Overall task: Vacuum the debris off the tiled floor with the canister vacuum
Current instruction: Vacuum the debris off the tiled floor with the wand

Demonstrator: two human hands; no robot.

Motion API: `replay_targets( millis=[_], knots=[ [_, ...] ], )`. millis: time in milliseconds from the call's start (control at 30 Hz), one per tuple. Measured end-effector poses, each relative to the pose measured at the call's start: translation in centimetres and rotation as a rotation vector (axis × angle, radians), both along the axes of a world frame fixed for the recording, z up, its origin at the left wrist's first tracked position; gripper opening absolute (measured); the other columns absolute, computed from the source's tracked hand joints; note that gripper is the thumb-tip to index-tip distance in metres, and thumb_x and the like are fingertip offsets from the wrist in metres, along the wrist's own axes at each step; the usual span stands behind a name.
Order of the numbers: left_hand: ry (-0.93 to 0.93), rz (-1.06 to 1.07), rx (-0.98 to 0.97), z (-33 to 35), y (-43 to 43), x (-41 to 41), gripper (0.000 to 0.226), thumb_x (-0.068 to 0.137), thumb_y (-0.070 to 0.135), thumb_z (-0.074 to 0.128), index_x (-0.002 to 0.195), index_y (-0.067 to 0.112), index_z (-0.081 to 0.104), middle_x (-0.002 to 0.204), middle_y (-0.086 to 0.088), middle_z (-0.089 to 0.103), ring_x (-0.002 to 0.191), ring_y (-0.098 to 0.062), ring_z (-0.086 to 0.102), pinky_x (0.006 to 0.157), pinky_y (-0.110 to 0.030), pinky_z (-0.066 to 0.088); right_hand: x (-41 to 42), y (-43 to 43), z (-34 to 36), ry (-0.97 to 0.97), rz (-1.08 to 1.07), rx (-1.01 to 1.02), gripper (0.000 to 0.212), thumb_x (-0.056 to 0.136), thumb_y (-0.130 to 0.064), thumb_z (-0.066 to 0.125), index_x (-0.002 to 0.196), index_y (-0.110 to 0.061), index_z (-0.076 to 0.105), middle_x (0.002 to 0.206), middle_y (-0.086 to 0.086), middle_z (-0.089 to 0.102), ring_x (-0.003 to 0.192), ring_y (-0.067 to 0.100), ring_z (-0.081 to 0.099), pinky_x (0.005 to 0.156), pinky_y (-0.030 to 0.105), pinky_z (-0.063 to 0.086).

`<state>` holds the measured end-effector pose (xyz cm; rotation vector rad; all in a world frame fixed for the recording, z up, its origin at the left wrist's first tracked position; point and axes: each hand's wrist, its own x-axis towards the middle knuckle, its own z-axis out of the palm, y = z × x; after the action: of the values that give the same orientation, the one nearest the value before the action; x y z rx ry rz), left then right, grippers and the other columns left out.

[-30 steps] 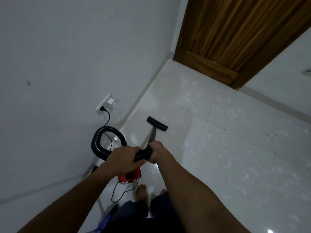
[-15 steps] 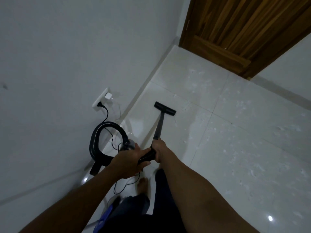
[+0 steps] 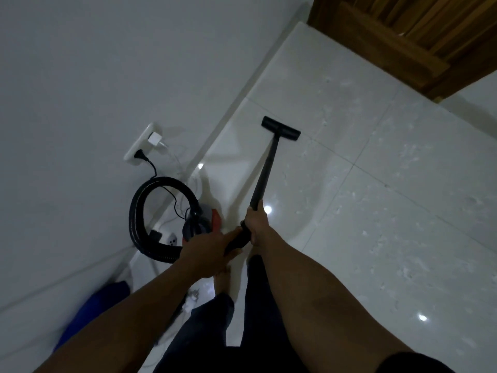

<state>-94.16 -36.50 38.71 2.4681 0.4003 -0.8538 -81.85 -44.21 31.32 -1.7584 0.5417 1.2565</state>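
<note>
A pale, glossy tiled floor (image 3: 376, 224) filled the right half of the view, seen from a head-worn camera looking down. A plain white wall (image 3: 80, 76) filled the left, and the foot of a wooden door (image 3: 403, 30) stood at the top right.

Two bare forearms reached forward from the bottom edge. By the wall, a black ribbed hose (image 3: 135, 211) curled in a loop beside the small grey and red canister vacuum (image 3: 207, 215), which stood on the floor near the person's bare foot.

A slim black tube (image 3: 265, 170) ran from the hands forward towards the door, leaning slightly right. Its flat black floor head (image 3: 281, 128) lay crosswise at the far end, resting on the tiles.

The right grip (image 3: 256, 224) was curled round the tube and sat nearer the head. The left grip (image 3: 207, 250) was wrapped round the thicker handle end just behind it, where the hose joined.

A black plug sat in a wall socket (image 3: 141, 146) above the hose.

White specks of debris (image 3: 408, 154) lay scattered mostly beyond and to the right of the head, so the coming stroke likely needed to swing rightwards.
</note>
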Motion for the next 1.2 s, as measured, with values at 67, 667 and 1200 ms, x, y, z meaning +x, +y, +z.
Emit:
replay_targets(
  millis=[67,667,1200],
  knots=[
    [-0.006,0.019,0.02,-1.0,-0.3,1.7,0.059,0.1,0.055,0.036,0.153,0.041,0.015,0.081,0.005,0.06,0.064,-0.01,0.061,0.063,-0.03,0.056,1.8,0.2,-0.8,-0.015,-0.011,-0.016,0.06,0.106,-0.023,0.036,0.16,-0.04,0.015,0.132,0.011,0.058,0.089,0.024,0.059,0.091,0.046,0.059],
    [-0.087,0.11,0.001,-1.7,0.8,16.1,0.057,0.102,0.052,0.038,0.154,0.039,0.02,0.075,0.005,0.058,0.054,-0.006,0.053,0.049,-0.021,0.04,16.7,2.2,-2.0,-0.186,0.023,-0.118,0.055,0.108,-0.03,0.039,0.161,-0.03,0.023,0.139,0.011,0.056,0.101,0.024,0.06,0.074,0.031,0.048],
    [-0.162,-0.024,-0.027,0.3,7.4,27.7,0.052,0.103,0.047,0.039,0.153,0.04,0.026,0.105,-0.006,0.068,0.084,-0.022,0.066,0.068,-0.028,0.042,27.4,6.8,0.0,-0.148,-0.038,-0.131,0.055,0.108,-0.026,0.039,0.16,-0.029,0.022,0.136,0.011,0.057,0.075,0.013,0.052,0.054,0.025,0.041]
  ],
)
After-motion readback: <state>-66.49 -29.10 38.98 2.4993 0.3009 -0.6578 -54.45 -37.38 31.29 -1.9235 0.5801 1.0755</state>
